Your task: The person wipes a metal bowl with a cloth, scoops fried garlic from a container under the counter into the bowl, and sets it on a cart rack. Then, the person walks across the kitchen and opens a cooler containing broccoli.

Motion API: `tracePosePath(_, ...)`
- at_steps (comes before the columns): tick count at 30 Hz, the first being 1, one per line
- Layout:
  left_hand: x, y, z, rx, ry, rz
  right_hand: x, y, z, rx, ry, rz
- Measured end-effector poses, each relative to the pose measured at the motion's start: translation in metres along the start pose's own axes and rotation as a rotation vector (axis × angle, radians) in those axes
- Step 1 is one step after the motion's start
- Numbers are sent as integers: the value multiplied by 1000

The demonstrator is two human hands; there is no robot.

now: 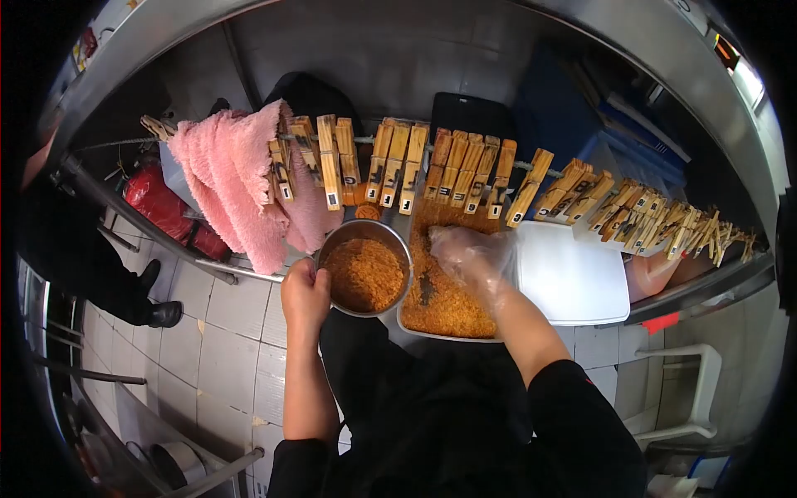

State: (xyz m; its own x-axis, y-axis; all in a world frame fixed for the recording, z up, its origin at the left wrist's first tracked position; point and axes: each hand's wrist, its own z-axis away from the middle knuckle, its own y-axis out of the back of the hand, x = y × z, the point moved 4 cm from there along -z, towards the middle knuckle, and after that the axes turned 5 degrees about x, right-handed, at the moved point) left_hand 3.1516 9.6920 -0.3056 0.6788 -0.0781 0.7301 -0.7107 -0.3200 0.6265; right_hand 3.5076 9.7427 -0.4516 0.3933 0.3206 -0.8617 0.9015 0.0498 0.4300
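Observation:
A round metal bowl (404,264) holds orange, grainy food that looks like seasoned rice or crumbs. My left hand (305,292) grips the bowl's left rim, thumb on top. Right of the bowl lies a metal tray (405,319) spread with the same orange grainy food (452,307). My right hand (469,256), in a clear plastic glove, reaches down into the tray's far part and touches the food. Its fingertips are blurred and partly hidden, so what it holds cannot be made out.
Wooden clothespins (388,163) with letter labels hang on a cord above the tray, beside a pink towel (228,183). A white lid (571,274) lies right of the tray. Someone's dark shoe (166,314) shows at left. A white plastic chair (701,386) stands at lower right.

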Motion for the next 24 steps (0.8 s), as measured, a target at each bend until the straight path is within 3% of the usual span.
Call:
tracePosePath(1, 4, 2, -1, 2, 0, 4, -26, 17, 5, 164, 304, -435)
tracePosePath(2, 10, 4, -2, 9, -41, 19, -39, 24, -1, 162, 303, -430)
tracePosePath(5, 28, 4, -3, 15, -137, 64, -69, 39, -36, 200, -521, -163)
tracePosePath(6, 37, 3, -4, 13, -203, 90, -111, 41, -32, 202, -519, -159)
tracePosePath(8, 58, -2, -6, -43, -188, 80, -207, 42, -21, 246, -276, -565)
tracePosePath(9, 68, -8, -6, -103, -169, 64, -216, 42, -19, 253, -272, -558)
tracePosePath(11, 81, -23, -7, -104, -196, 59, -234, 30, -16, -88, -228, -720)
tracePosePath(12, 84, -33, -8, -142, -185, 93, -256, 24, -15, -82, -231, -717)
tracePosePath(14, 87, -51, -10, -220, -145, 181, -306, 12, -15, -170, 151, 855)
tracePosePath(15, 86, -58, -10, -224, -148, 182, -298, 14, -13, -166, 146, 856)
tracePosePath(17, 76, -79, -12, -311, -41, 220, -274, 18, -6, 59, 695, 1142)
tracePosePath(18, 67, -87, -13, -241, -127, 181, -263, 17, 2, 176, 979, 1263)
tracePosePath(19, 64, -88, -13, -243, -121, 179, -254, 29, 0, 6, 797, 1005)
tracePosePath(20, 59, -89, -13, -261, -71, 184, -240, 41, -1, -173, 338, 449)
tracePosePath(21, 55, -90, -12, -279, -22, 188, -219, 44, 6, -194, -53, -127)
tracePosePath(22, 58, -87, -12, -280, -19, 187, -201, 42, 14, -168, -212, -415)
tracePosePath(24, 70, -80, -10, -236, -89, 95, -168, 22, 25, -170, -290, -713)
